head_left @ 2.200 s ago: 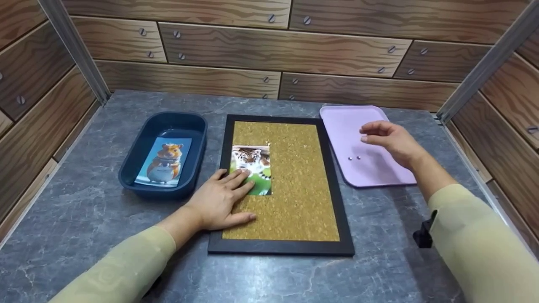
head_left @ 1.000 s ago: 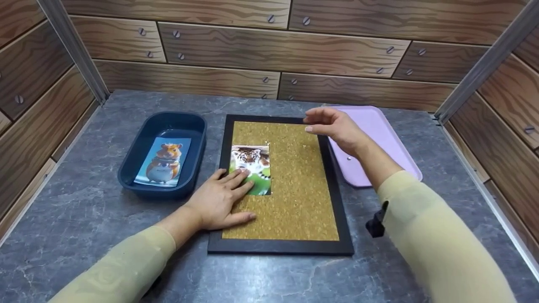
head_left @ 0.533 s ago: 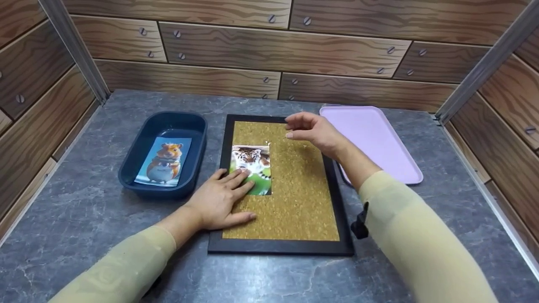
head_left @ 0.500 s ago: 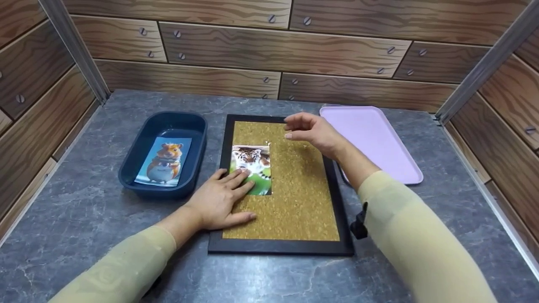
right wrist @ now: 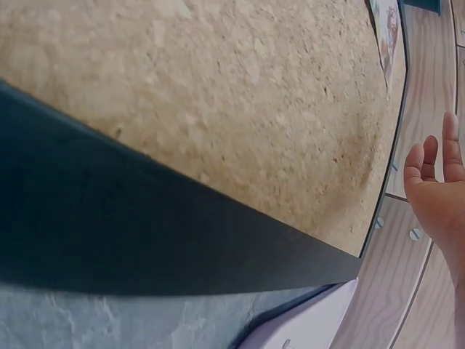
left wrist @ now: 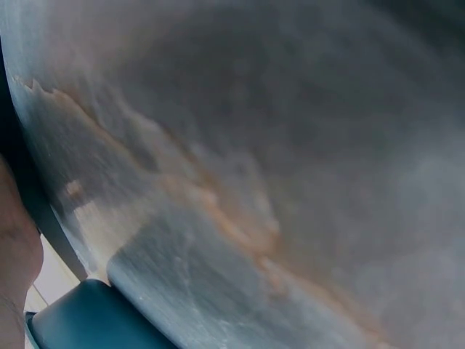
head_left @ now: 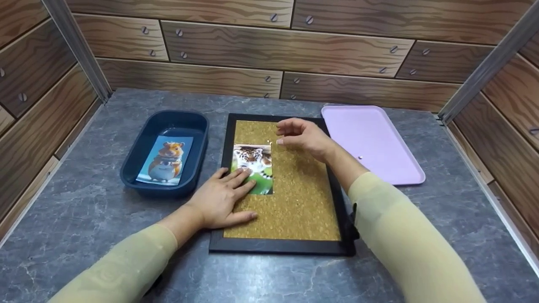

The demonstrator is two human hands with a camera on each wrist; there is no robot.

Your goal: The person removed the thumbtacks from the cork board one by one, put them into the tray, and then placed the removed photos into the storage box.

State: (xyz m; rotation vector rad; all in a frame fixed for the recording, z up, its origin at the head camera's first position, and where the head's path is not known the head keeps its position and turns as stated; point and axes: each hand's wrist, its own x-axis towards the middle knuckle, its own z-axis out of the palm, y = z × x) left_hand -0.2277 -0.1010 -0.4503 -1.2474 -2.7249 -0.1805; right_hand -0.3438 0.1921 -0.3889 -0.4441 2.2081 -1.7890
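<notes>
My left hand (head_left: 219, 198) lies flat with spread fingers in the head view. Its fingertips rest on the lower part of a tiger photo (head_left: 257, 160), and the thumb touches the bare cork. That photo lies on the left half of a black-framed corkboard (head_left: 311, 210). Above the cork, right of the photo's upper right corner, my right hand (head_left: 306, 136) hovers with loosely bent fingers. Its thumb and fingers are apart, and I see nothing between them. By that corner shows a small shiny pin-like thing (head_left: 269, 143). The right hand (right wrist: 439, 182) also appears in the right wrist view.
Left of the board stands a dark blue bin (head_left: 198, 155) with a hamster picture (head_left: 165, 162) in it. A lilac tray (head_left: 379, 130) lies at the right, bearing a small shiny round piece (head_left: 360, 157). Wood-patterned walls (head_left: 219, 46) enclose the grey marbled table (head_left: 278, 277).
My right hand has travelled left from above the lilac tray to the photo's upper right corner, sinking slightly at the end. The left hand and photo have stayed in place.
</notes>
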